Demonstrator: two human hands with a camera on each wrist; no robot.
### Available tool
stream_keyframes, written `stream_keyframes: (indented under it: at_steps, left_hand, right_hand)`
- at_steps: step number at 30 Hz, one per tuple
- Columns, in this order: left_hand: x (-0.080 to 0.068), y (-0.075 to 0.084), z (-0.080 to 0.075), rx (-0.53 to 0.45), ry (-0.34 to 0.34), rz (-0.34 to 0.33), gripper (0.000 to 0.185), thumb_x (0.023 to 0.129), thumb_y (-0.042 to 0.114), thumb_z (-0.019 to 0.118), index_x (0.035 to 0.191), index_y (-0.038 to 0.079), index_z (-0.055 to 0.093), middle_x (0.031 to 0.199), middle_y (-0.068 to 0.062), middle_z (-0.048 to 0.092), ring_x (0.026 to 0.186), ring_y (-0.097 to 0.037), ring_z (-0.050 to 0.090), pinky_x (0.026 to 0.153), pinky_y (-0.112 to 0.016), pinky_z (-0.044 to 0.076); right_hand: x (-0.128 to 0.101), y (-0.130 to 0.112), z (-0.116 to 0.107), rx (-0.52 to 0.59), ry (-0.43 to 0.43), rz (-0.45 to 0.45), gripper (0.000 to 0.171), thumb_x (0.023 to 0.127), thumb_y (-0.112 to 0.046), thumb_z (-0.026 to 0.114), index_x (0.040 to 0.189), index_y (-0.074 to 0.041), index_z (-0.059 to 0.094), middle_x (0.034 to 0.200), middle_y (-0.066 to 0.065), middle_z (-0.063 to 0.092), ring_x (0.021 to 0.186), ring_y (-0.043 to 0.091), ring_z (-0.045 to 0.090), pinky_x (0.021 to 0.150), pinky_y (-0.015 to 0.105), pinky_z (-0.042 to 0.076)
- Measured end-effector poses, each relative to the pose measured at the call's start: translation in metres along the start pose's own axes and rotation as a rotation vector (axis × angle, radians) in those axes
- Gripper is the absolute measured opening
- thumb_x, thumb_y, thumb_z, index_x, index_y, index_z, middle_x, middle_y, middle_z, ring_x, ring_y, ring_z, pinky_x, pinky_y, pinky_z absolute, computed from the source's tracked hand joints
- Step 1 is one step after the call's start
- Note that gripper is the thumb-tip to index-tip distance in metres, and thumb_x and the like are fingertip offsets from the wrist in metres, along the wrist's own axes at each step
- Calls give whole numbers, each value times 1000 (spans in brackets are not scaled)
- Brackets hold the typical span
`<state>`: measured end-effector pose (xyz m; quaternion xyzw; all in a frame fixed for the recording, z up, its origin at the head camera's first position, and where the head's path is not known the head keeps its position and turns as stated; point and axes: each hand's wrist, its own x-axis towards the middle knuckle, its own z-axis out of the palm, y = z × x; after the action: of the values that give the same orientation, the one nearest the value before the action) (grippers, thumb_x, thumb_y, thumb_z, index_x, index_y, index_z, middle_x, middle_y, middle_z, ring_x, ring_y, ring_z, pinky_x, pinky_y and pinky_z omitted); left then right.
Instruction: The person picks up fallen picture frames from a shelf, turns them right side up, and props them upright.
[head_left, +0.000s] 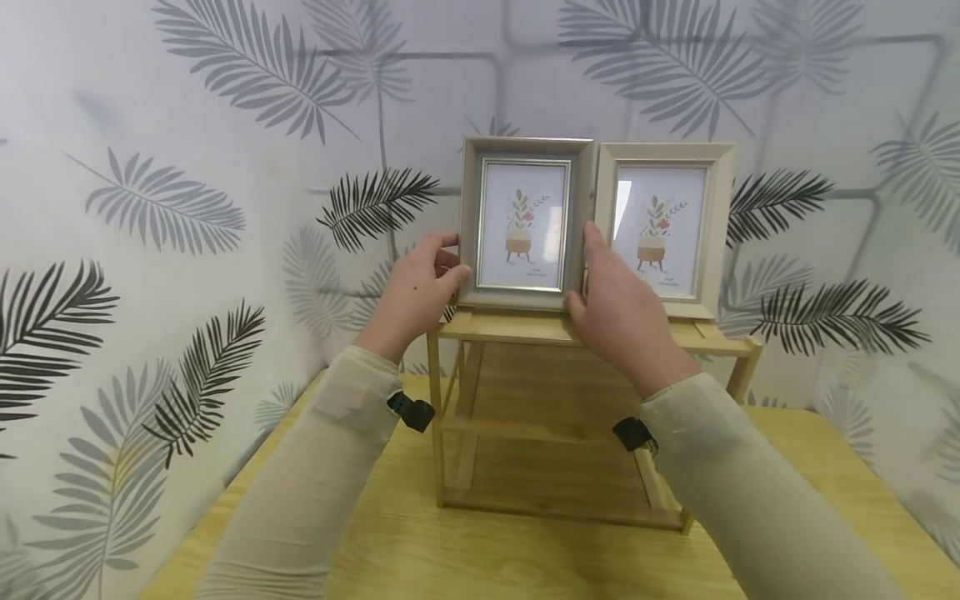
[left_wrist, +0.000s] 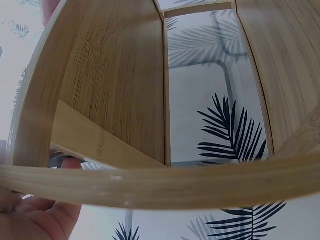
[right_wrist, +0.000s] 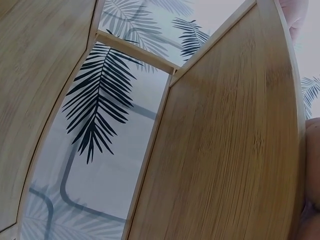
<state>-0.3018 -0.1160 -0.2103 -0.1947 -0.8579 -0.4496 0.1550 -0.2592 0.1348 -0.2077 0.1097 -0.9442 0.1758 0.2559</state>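
A grey-beige picture frame (head_left: pixel 523 225) with a potted-plant print stands upright on the top shelf of a small wooden rack (head_left: pixel 517 327). My left hand (head_left: pixel 412 292) grips its lower left edge, thumb at the front. On the opposite side my right hand (head_left: pixel 626 308) holds the lower right edge, its thumb near the bottom corner. Just right of it stands a cream picture frame (head_left: pixel 716 233) with a similar print, partly covered by my right hand. Wooden shelves fill both wrist views; part of the left hand (left_wrist: pixel 42 215) and of the right hand (right_wrist: pixel 313 170) shows at the edges.
The rack has lower shelves (head_left: pixel 555 471) and stands on a yellow wood-grain table (head_left: pixel 420 550). Behind the table rises a wall (head_left: pixel 247 183) with a leaf pattern. Dark straps with small devices sit at both wrists.
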Motion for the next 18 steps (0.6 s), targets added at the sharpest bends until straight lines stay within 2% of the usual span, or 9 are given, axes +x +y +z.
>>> stream_keyframes:
  at_steps: [5, 8, 12, 18]
  left_hand:
    - [2, 0, 2, -8, 0, -7, 52, 104, 27, 59, 152, 17, 42, 125, -4, 61, 100, -17, 64, 79, -35, 57]
    - [3, -1, 2, -2, -2, -18, 53, 104, 27, 60, 153, 17, 42, 125, -3, 61, 103, -16, 63, 81, -35, 56]
    - [4, 0, 2, 0, -5, -23, 55, 104, 27, 60, 154, 16, 41, 125, -2, 61, 105, -16, 62, 82, -35, 56]
    - [5, 1, 1, -14, -19, -25, 55, 104, 26, 59, 154, 14, 40, 127, -4, 61, 105, -17, 62, 80, -32, 57]
  right_hand:
    - [1, 2, 1, 11, -7, 13, 93, 98, -22, 65, 164, -13, 0, 125, 20, 60, 63, 26, 54, 54, 37, 49]
    - [1, 2, 2, 33, -9, 26, 93, 98, -22, 65, 164, -14, -1, 107, 17, 63, 60, 26, 54, 51, 37, 48]
    - [1, 3, 4, 52, 2, 35, 92, 98, -21, 65, 164, -15, 1, 78, 10, 57, 55, 25, 53, 47, 36, 47]
    - [1, 3, 3, 65, 24, 20, 89, 97, -20, 65, 164, -15, 6, 71, 8, 57, 52, 24, 53, 45, 35, 45]
